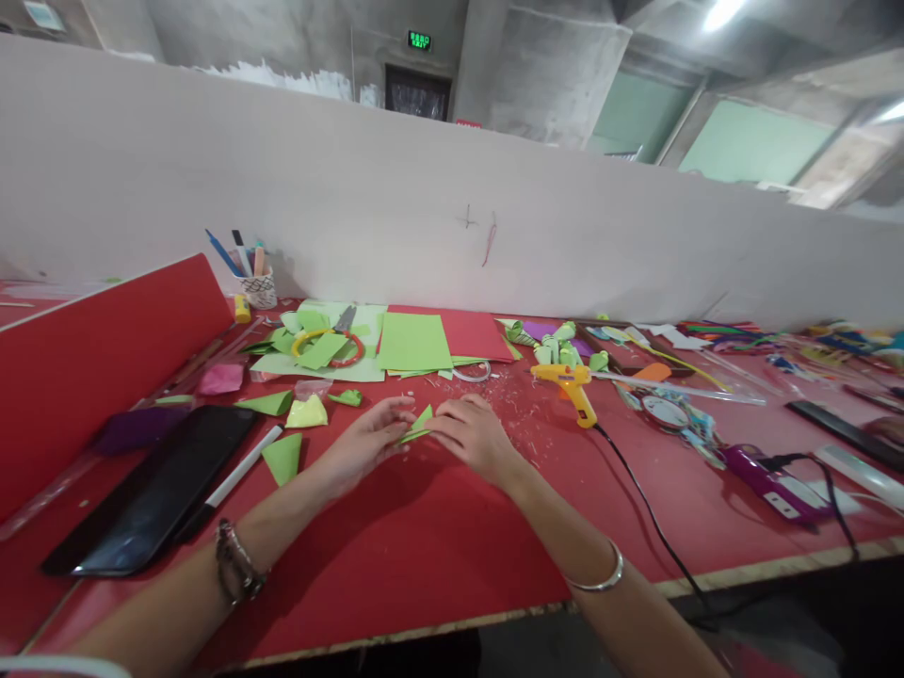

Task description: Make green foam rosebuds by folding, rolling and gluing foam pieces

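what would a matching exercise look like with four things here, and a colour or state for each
Things:
1. Glue gun
2. Phone
3. Power strip
4. Right hand

Colour or state:
A. purple
B. touching folded green paper
C. mostly yellow
D. black

Pairs: 1-C; 2-D; 3-A; 4-B

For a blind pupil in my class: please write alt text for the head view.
A person's right hand pinches folded green paper, left hand at its other side, over a red tabletop. Beyond lie scissors and green paper sheets; a yellow glue gun lies right, a black phone left.
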A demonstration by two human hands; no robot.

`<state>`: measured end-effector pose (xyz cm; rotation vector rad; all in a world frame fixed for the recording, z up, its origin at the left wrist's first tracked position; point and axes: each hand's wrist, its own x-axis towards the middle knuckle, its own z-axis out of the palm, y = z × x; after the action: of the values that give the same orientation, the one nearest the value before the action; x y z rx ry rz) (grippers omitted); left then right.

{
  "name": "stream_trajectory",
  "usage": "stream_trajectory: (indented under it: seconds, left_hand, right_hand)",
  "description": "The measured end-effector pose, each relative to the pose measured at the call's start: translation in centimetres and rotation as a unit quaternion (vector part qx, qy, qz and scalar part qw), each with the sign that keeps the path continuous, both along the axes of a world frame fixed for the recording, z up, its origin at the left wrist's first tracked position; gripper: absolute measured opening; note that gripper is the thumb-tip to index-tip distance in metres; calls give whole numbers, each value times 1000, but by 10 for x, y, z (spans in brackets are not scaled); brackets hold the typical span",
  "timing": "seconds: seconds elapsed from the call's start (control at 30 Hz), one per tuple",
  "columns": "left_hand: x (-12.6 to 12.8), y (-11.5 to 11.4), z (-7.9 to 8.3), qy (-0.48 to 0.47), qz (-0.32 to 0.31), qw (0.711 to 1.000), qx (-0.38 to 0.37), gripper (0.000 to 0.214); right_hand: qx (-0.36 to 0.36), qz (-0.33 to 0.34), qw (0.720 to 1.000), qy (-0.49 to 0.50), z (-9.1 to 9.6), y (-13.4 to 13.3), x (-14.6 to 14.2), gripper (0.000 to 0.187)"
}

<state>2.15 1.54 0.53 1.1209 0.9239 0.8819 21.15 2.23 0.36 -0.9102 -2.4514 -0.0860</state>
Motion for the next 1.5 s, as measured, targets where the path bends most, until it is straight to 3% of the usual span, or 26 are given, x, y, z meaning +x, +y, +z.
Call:
stream_trajectory:
  seconds: [0.4,0.47,0.53,0.6,0.67,0.8,0.9,1.03,1.13,1.3,1.4,1.5]
  left_hand:
    - [2,0,-2,18,5,1000,20,29]
    - [0,2,-5,49,-9,997,66,26]
    - [-3,5,-8,121,-32,979,158,26]
    - [-7,6,-9,222,-47,936,269,30]
    - [-8,5,-9,324,-63,874,356,32]
    - [-7,4,-9,491,-98,734,459,18]
    - [-6,4,-12,548,-105,640,528,24]
    - [-7,5,-20,544,-124,577,597,23]
    - [-8,4,-23,528,-136,574,610,22]
    - [-5,2,-20,511,-131,604,598,22]
    - [-3,1,-17,511,-118,645,556,20]
    - [-4,2,-18,498,-98,712,485,14]
  right_hand:
    - [7,24,1000,4,-3,1,0,22]
    - [2,18,1000,6,-4,1,1,22]
    - [-3,14,1000,7,-4,2,1,22]
    - [-7,9,1000,5,-5,2,1,21]
    - [-14,9,1000,-3,-5,2,1,21]
    - [-35,21,999,-27,-6,4,-1,20]
    - [-77,37,995,-43,-7,5,-2,16]
    - [-146,50,986,-63,-8,3,-2,8]
    - [-182,38,982,-43,-9,1,-2,3]
    - [-213,39,976,-32,-7,2,-2,4]
    - [-207,34,977,-38,-6,2,-2,7]
    - [-206,30,977,-44,-5,1,-2,9]
